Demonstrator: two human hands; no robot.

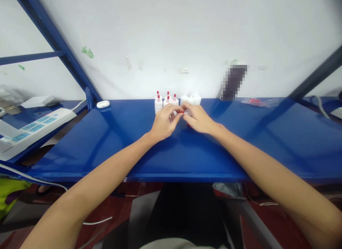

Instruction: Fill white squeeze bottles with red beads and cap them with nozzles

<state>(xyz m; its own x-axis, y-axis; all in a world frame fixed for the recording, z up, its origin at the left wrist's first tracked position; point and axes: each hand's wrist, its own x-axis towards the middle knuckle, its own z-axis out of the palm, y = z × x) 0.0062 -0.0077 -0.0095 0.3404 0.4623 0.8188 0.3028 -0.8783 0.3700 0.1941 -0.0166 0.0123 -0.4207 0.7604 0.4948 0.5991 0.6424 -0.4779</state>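
Note:
Above the blue shelf, my left hand (166, 121) and my right hand (198, 117) meet fingertip to fingertip. Pinched in my left hand is a small red cap (181, 112). The fingers of my right hand close on a small whitish nozzle (186, 113) against that cap, mostly covered by the fingers. Several white squeeze bottles with red-capped tips (158, 103) stand upright behind my left hand, partly hidden by it. Behind my right hand is a group of white bottles (194, 99) with no red tips showing. Something red (189, 125) lies under my right hand, mostly hidden.
The blue shelf (107, 149) runs along a white wall. A white earbud case (103, 104) lies at its back left, a dark pixelated upright object (234, 83) leans at the back right, and beside that is a clear bag with red pieces (255, 102). A power strip (37, 129) lies left.

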